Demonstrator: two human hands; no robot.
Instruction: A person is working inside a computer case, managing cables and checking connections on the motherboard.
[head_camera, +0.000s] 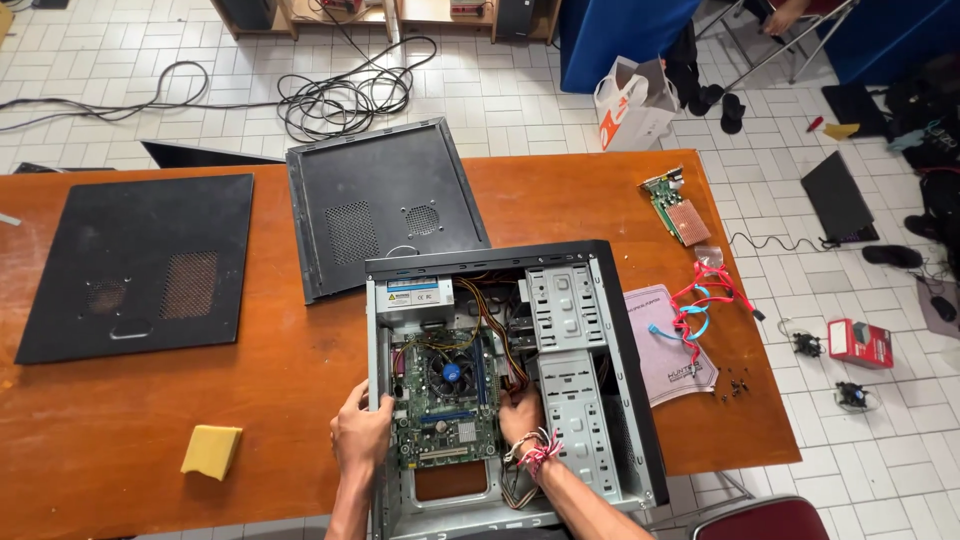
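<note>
Your left hand (360, 432) grips the open computer case (610, 330) wall while your right hand (521, 415) digs in beside the motherboard (445, 405).

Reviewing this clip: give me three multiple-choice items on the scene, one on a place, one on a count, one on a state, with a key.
1. Where does the yellow sponge lie?
A. on the table, left of the computer case
B. inside the case
C. on the floor

2. How many black side panels lie on the table?
A. one
B. two
C. four

3. The case is:
A. closed
B. open, motherboard showing
C. standing upright

Key: 1 A, it sits on the wood near the left hand. 2 B, one far left, one against the case. 3 B, the right hand reaches inside.
</note>
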